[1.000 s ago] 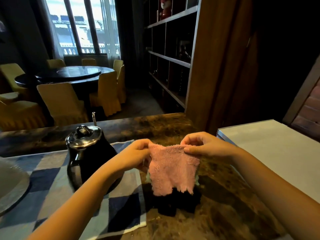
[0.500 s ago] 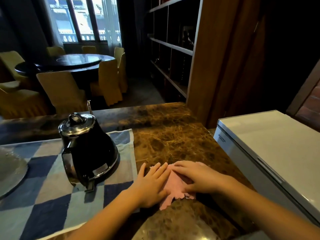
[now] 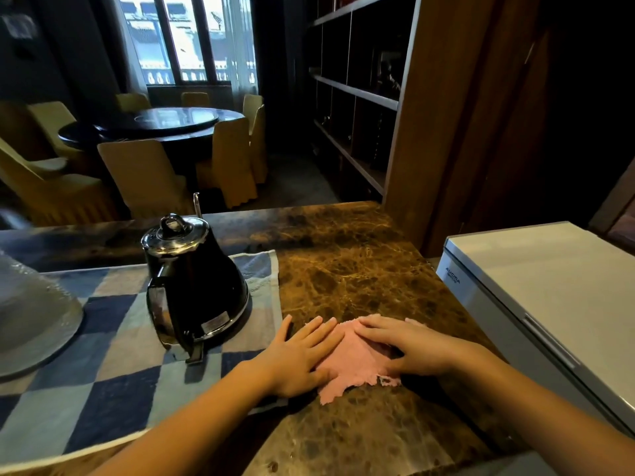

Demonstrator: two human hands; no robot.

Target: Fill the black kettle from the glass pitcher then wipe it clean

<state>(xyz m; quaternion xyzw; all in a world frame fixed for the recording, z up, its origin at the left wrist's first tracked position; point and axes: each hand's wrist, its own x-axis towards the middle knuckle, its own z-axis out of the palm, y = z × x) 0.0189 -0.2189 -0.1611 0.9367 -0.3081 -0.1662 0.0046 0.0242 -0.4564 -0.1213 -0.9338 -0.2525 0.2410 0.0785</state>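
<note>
kettle [image 3: 196, 283] is set upright, lid on, on the checked mat [image 3: 103, 355] | cloth [image 3: 357, 364] is pressed flat on the counter [image 3: 343, 269] just right of the kettle | left hand [image 3: 299, 355] and right hand [image 3: 412, 345] are laid on it, fingers straight, nothing gripped | filling judged done; wiping unconfirmed

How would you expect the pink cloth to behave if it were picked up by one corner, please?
Probably floppy: the pink cloth lies flat under the left hand and right hand on the marble counter. Likely light, as it looks thin. Its fuzzy pile and frayed edge suggest it would drag rather than slide.
</note>
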